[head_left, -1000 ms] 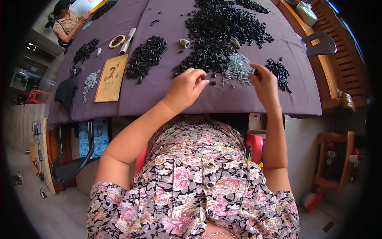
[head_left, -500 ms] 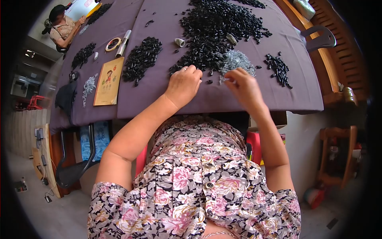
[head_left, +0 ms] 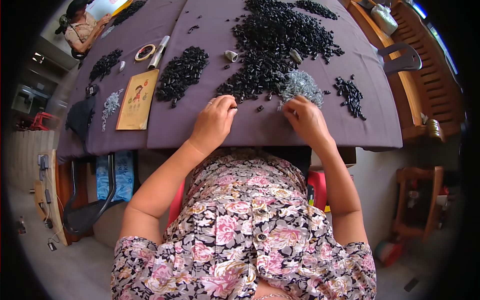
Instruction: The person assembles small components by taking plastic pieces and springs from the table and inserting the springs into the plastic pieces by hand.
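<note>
My left hand (head_left: 214, 122), fingers pinched, has a small black piece (head_left: 234, 107) at its fingertips, just below the large pile of black pieces (head_left: 280, 35). My right hand (head_left: 306, 119) is closed at the near edge of the pile of clear pieces (head_left: 301, 86); whatever its fingertips hold is too small to make out. One loose black piece (head_left: 260, 108) lies on the cloth between my hands. A smaller black pile (head_left: 182, 75) is left of my left hand, and another (head_left: 350, 96) lies to the right.
A yellow booklet (head_left: 137, 100), a tape ring (head_left: 145, 52) and a shiny roll (head_left: 159, 52) lie on the purple cloth (head_left: 210, 20) to the left. Another person (head_left: 82, 30) sits at the far left corner. A chair (head_left: 402, 57) stands at the right edge.
My left hand has moved left and a little nearer to me. My right hand went from the right side of the clear pile to its near edge, and its fingers have closed.
</note>
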{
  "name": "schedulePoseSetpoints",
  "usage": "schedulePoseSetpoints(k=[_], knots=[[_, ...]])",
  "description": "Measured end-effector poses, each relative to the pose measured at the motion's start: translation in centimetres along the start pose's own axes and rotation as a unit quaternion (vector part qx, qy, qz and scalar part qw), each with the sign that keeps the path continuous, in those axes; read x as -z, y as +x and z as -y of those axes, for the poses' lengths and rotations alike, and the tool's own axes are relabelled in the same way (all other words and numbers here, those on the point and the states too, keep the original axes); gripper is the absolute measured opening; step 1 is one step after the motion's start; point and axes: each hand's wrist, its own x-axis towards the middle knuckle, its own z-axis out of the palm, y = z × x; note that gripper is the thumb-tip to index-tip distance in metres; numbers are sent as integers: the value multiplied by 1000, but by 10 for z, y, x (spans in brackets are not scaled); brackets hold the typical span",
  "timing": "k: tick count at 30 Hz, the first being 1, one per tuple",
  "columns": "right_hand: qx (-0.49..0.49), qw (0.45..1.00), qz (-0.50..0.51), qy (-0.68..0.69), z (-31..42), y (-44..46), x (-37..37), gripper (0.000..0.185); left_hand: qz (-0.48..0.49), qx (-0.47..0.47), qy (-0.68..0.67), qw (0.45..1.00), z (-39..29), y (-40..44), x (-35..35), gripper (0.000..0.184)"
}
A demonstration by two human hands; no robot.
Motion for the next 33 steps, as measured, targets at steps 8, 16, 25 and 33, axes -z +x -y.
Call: schedulePoseSetpoints(k=[8,16,25,33], knots=[[5,998,-49,40,10,-11,-10,15,27,87,-104,990,-22,3,2,11],[-39,989,-4,143,10,-13,2,18,85,186,-238,950,-26,-9,-7,9],[11,999,-35,-14,20,-2,-17,20,133,299,-416,849,-27,-5,-8,11],[-17,995,-31,88,15,-9,-7,23,134,321,-459,817,-25,-9,-6,15]])
